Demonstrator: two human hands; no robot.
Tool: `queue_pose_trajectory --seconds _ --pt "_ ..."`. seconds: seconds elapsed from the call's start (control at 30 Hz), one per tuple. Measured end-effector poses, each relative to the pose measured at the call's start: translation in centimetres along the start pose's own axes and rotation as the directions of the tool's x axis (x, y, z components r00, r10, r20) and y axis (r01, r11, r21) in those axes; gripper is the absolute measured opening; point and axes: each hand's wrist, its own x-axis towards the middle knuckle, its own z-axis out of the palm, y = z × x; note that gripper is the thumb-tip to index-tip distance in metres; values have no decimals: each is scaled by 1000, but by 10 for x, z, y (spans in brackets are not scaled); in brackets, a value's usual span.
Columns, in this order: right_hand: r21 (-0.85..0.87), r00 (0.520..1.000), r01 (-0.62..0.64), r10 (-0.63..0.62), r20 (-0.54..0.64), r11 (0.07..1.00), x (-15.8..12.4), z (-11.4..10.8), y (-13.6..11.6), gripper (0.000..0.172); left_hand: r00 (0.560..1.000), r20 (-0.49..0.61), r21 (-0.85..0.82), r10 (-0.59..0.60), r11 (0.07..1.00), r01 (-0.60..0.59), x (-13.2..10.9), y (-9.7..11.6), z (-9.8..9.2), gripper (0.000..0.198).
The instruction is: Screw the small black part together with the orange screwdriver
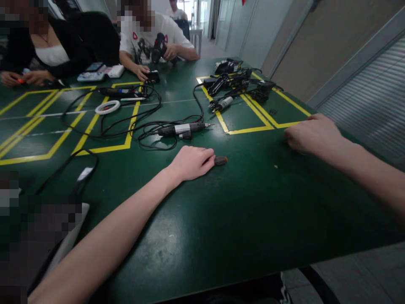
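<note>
My left hand [191, 162] lies on the green table [240, 219], fingers closed over a small screwdriver whose dark and orange handle [220, 160] sticks out to the right. Just beyond it lies a black and silver electric screwdriver [183, 128] with a coiled cable. My right hand [311, 135] rests on the table at the right, fingers curled under, next to the corner of a yellow taped square [253, 129]. Whether anything is inside the right hand stays hidden.
More power tools and black cables [236, 82] lie in the far taped square. A white tape ring [107, 107] and tools sit at the left. Two people sit at the far side handling devices. The table's near edge runs along the bottom right.
</note>
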Motion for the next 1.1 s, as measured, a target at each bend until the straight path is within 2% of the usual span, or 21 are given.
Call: queue_pose_trajectory --seconds 0.17,0.4,0.5,0.6,0.67,0.73,0.83,0.97,1.1 --pt "13 998 38 -37 -49 999 -2 7 2 23 1000 1 -4 -1 1000 1 1 0 0 36" --pt "56 993 71 -65 -103 996 -1 5 0 20 1000 5 -17 -7 1000 7 0 1 -1 36" --pt "106 980 90 -70 -184 990 -6 3 1 23 1000 -6 -23 0 1000 0 0 1 -1 36" --pt "277 933 148 -41 -358 949 -20 4 3 24 1000 -2 -30 -4 1000 3 0 1 -1 36" --pt "405 889 171 37 -456 898 -33 6 3 23 1000 -4 -36 -1 999 1 0 1 -1 36" --pt "514 857 157 143 -496 843 -46 9 4 24 1000 -8 -42 2 999 -2 1 1 -2 36" --pt "641 831 110 283 -478 760 -66 14 8 31 1000 3 -43 -3 999 4 1 1 -2 36" --pt "641 761 14 407 -504 767 -83 22 16 48 1000 19 -30 -11 999 12 1 1 -2 36" --pt "513 689 88 319 -650 854 -87 34 19 50 1000 8 -26 -4 1000 4 1 1 -1 35"
